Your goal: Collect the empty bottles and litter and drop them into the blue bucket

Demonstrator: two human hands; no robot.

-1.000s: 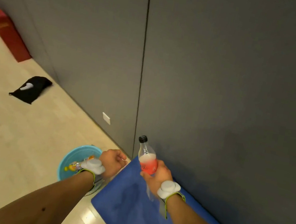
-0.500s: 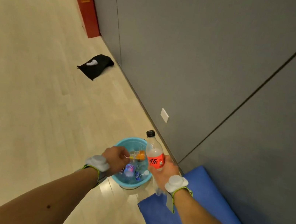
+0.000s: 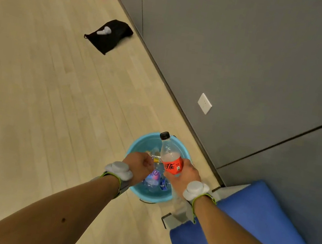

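Your right hand (image 3: 184, 173), clamped on the red-labelled clear plastic bottle (image 3: 170, 157), has now reached above the round blue plastic bucket (image 3: 142, 140); release it there. Beside it your left hand (image 3: 138, 165) is curled; whether it holds anything I cannot tell.

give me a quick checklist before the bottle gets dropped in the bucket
1. Red-label bottle held in the right hand: ok, the hand is wrapped around its lower part.
2. Bottle over the blue bucket: ok, it overlaps the opening in this view.
3. Bottle cap on: ok, a black cap sits on top.
4. Room in the bucket: ok, other bottles lie at the bottom with space above them.
5. Left hand out of the drop path: not ok, it is closed above the bucket beside the bottle; whether it holds anything cannot tell.
6. Bottle empty: cannot tell, clear above the label, hidden behind it.
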